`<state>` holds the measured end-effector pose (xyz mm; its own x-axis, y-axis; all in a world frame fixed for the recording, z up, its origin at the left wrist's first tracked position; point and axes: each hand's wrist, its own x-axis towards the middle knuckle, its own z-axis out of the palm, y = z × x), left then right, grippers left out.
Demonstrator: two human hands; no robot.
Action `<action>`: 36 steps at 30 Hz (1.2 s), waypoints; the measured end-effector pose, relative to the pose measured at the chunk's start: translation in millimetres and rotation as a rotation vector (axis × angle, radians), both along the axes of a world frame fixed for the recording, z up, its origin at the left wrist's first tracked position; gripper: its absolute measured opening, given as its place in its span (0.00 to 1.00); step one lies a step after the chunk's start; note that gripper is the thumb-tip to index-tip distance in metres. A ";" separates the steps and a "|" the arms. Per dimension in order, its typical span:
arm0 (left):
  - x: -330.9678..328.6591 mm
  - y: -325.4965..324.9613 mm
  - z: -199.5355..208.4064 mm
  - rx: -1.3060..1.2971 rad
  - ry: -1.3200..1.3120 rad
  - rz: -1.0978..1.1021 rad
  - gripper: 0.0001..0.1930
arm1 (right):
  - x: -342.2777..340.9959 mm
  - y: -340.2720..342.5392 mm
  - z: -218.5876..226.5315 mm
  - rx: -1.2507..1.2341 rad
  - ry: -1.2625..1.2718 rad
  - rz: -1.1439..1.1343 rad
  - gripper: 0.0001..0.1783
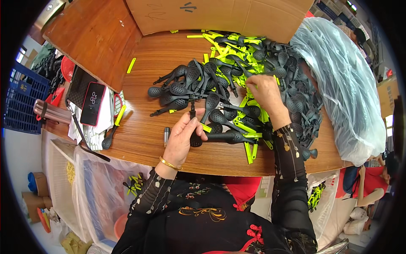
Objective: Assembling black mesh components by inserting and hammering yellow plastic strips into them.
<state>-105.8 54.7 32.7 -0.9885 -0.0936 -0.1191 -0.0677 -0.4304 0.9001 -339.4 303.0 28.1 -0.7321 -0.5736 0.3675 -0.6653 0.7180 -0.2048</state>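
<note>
My left hand [181, 134] is closed around a black slotted spoon head [196, 140]. The spoon's narrow stem points away from me above my fingertips, and its bowl shows below my thumb. Farther off and to the right, my right hand [266, 94] reaches over a heap with its fingers curled together. What those fingers hold, if anything, is hidden. Around it lie bright yellow-green handle pieces [250, 154] and black perforated spoon heads [297, 99]. More black spoons [177, 89] lie in a cluster just beyond my left hand.
A cardboard sheet [220, 17] and a wooden board [93, 38] wall the wooden table [148, 148]. At left are a phone [92, 103], a metal flask [50, 112] and a spoon with a yellow-green handle [113, 129]. Plastic wrapping [338, 93] bulges along the right.
</note>
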 end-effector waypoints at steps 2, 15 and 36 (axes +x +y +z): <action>1.9 6.2 2.9 0.102 -0.092 0.017 0.21 | 4.3 -5.9 6.5 0.036 0.229 0.050 0.13; 2.3 5.8 -3.4 0.121 -0.048 -0.092 0.23 | 31.5 -31.4 25.1 -0.299 0.030 0.336 0.12; 16.3 5.5 23.8 -0.798 -0.025 -0.203 0.17 | 125.3 -30.9 74.4 -0.106 -0.043 0.659 0.18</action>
<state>-89.5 60.2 56.5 -0.9932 0.0208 -0.1147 -0.0996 0.3605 0.9274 -214.1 272.1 102.5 -0.2561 -0.8682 0.4249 -0.9476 0.1386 -0.2880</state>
